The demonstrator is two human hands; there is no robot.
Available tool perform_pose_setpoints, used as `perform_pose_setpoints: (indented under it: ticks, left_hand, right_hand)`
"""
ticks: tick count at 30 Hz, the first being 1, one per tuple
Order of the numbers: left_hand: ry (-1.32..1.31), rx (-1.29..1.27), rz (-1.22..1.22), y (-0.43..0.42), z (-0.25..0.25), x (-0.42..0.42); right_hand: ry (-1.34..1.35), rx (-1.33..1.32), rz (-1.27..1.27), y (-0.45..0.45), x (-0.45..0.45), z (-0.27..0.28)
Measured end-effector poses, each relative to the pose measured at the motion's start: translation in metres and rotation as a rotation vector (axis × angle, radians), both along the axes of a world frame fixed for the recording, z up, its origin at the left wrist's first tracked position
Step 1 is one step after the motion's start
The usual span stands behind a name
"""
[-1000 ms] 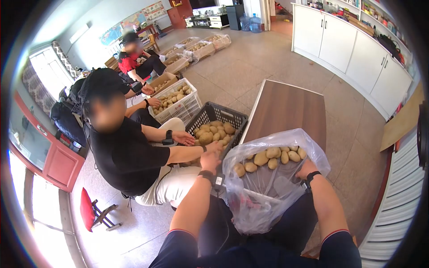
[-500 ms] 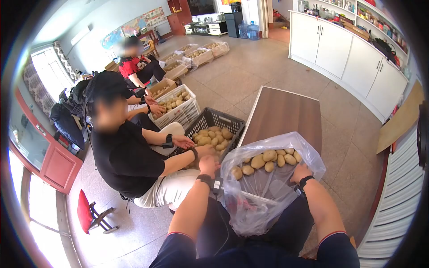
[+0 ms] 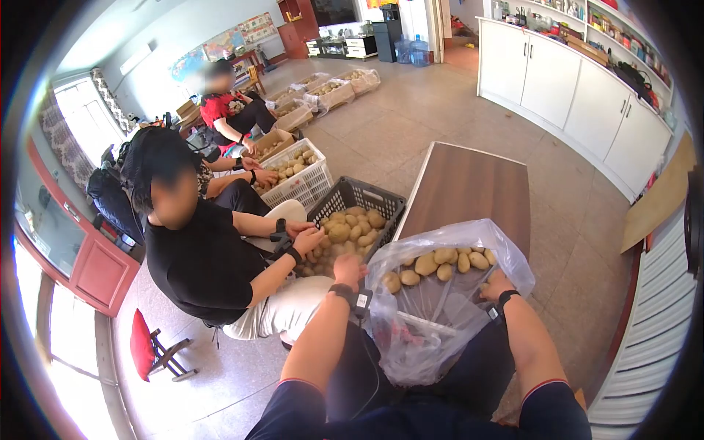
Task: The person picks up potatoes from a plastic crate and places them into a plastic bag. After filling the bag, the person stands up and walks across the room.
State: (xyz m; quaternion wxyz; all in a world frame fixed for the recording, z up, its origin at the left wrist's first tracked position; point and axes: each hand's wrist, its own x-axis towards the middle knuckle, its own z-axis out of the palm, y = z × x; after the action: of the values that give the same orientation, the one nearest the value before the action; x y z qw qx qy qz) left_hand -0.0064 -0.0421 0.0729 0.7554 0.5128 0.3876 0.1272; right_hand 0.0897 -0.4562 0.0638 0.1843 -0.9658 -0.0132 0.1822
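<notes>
My left hand (image 3: 350, 270) is over the near right edge of a black crate (image 3: 394, 213) of potatoes, beside the bag's left rim. Its fingers look curled, and what they hold, if anything, is hidden. A clear plastic bag (image 3: 411, 345) lies spread open before me, draping over the table's near edge. Several potatoes (image 3: 426, 264) sit in a row at its far side. Inside the bag's right side is my right hand (image 3: 497, 286), fingers curled downward close to the rightmost potatoes; I cannot make out what is in them.
A brown wooden-topped table (image 3: 469, 183) stands ahead. At my left a co-worker in a black shirt (image 3: 198, 264) sits with both hands over the black crate. Beyond are a white crate (image 3: 315, 183) and boxes of potatoes, with more people. A red stool (image 3: 143, 345) stands at left.
The co-worker's hands have drawn back from the potatoes and come together at the crate's left side. My left hand has shifted slightly right. My right hand stays near the same potatoes.
</notes>
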Motion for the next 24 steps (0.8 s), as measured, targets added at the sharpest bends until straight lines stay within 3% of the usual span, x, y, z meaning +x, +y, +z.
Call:
perform_pose_setpoints:
  ticks: [2, 3, 4, 6, 7, 8, 10, 14, 17, 20, 22, 24]
  left_hand:
    - [0.011, 0.009, 0.035, 0.001, -0.004, 0.002]
    - [0.001, 0.154, -0.043, 0.013, -0.02, 0.007]
    - [-0.005, 0.29, -0.135, 0.02, -0.034, 0.008]
    - [0.067, 0.618, -0.321, 0.017, -0.021, 0.0]
    - [-0.061, 0.334, -0.181, 0.016, -0.024, 0.0]
    - [-0.098, 0.107, -0.094, 0.016, -0.026, 0.002]
    - [-0.043, -0.012, -0.037, 0.015, -0.022, 0.005]
    - [-0.014, 0.022, -0.074, 0.011, -0.008, 0.0]
    - [0.0, 0.045, -0.081, 0.011, -0.009, 0.001]
    - [0.01, 0.041, -0.1, 0.017, -0.016, 0.003]
    - [0.005, 0.03, -0.123, 0.017, -0.017, 0.003]
    - [0.007, 0.041, -0.118, 0.016, -0.016, 0.003]
  right_hand:
    - [-0.089, 0.063, -0.01, 0.0, -0.003, -0.01]
    - [-0.196, 0.021, 0.027, 0.004, -0.008, -0.009]
    - [-0.084, -0.021, 0.07, 0.006, -0.001, -0.005]
    - [-0.084, 0.001, -0.003, 0.013, -0.01, 0.009]
    - [-0.161, -0.022, -0.042, 0.017, -0.016, 0.01]
    - [-0.148, -0.129, 0.007, 0.011, 0.002, -0.037]
    - [-0.121, -0.178, 0.059, 0.011, 0.009, -0.053]
    - [0.057, -0.092, -0.159, 0.038, -0.001, -0.035]
    - [0.003, -0.065, -0.076, 0.05, -0.007, -0.043]
    - [-0.028, 0.129, -0.185, 0.066, -0.032, -0.034]
    - [-0.248, 0.208, -0.072, 0.074, -0.048, -0.042]
    - [-0.259, 0.241, 0.0, 0.077, -0.062, -0.042]
